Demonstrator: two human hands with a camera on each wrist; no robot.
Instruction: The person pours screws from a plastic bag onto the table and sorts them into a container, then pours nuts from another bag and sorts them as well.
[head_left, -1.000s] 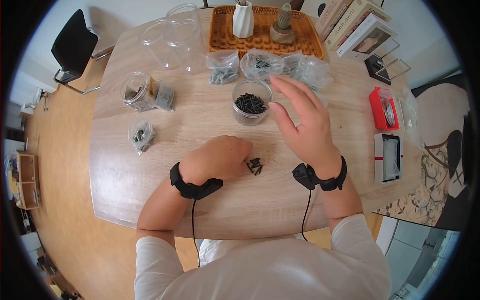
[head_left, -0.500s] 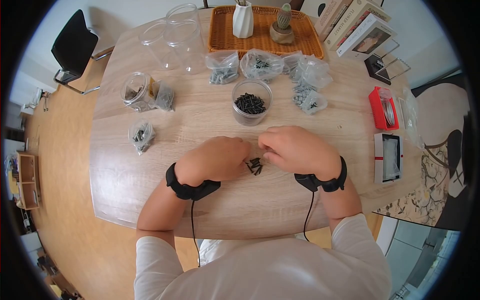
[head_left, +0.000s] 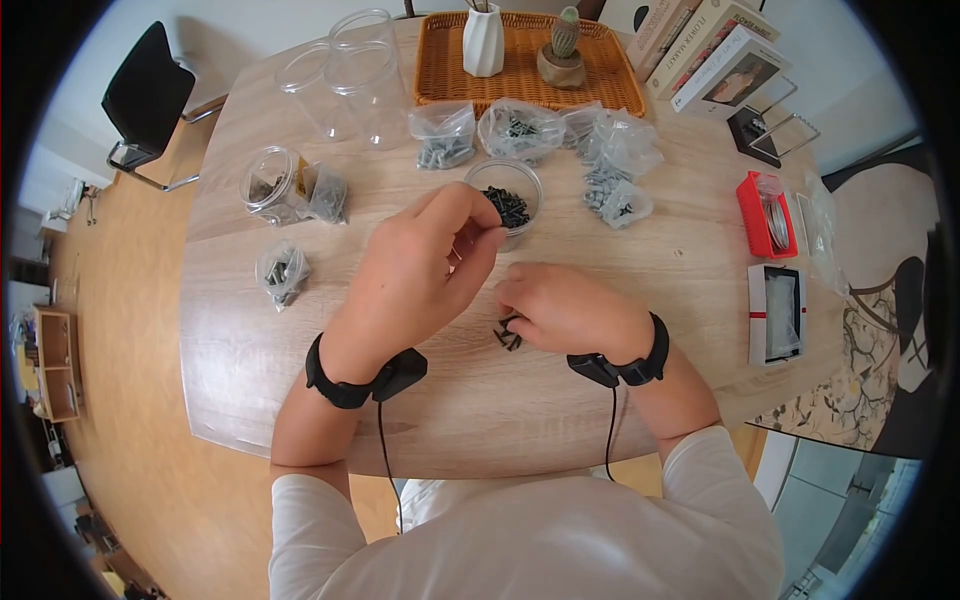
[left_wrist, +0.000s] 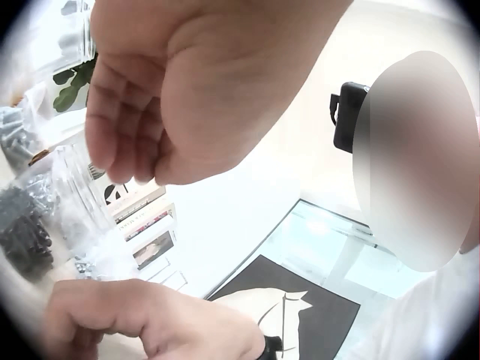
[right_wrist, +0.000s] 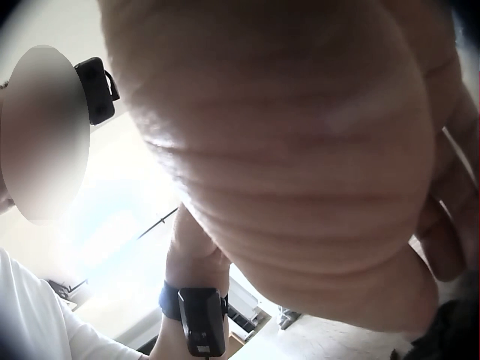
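My left hand (head_left: 415,265) is raised near the front of a clear plastic tub (head_left: 540,195), its thumb and fingers curled toward each other. Black screws (head_left: 507,205) lie in the tub. In the left wrist view that hand's bent fingers show from the palm side; I cannot tell whether anything is between the fingertips. Lower on the table my right hand (head_left: 580,310) bends over a small pile of black screws (head_left: 508,340), its thumb and forefinger pinching a screw at the pile's upper edge. The right wrist view is mostly filled by the palm.
Plastic bags of hardware (head_left: 445,135) stand behind the tub, with another bag (head_left: 618,200) to its right. Leftward are a clear jar (head_left: 270,185) and a small bag (head_left: 282,270). A wicker tray (head_left: 440,85) sits at the back; a red box (head_left: 765,215) lies right.
My right hand has come down from beside the tub to the screw pile and moved slightly left. My left hand has lifted from beside the pile forward to the tub.
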